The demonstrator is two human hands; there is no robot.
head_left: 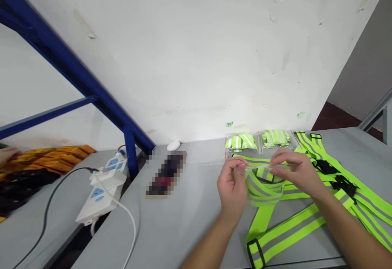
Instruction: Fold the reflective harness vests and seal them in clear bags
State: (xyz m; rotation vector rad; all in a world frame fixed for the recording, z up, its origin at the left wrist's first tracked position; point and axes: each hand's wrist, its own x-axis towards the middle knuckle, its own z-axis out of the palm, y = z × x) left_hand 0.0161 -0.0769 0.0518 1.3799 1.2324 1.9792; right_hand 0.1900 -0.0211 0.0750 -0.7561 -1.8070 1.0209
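Between my two hands hangs a clear zip bag with a rolled neon-green reflective strap inside. My left hand pinches the bag's top edge at its left corner. Farther right along the same edge, the fingers of my right hand are closed on the bag too. Under and beside the bag, loose green reflective straps with grey stripes and black buckles spread over the grey table. Toward the wall lie two packed bags, one on the left and another to its right.
A blurred-out flat item and a white round object lie left of centre. White power strips with cables sit by a blue metal frame. Orange and black items and another person's hand are at far left.
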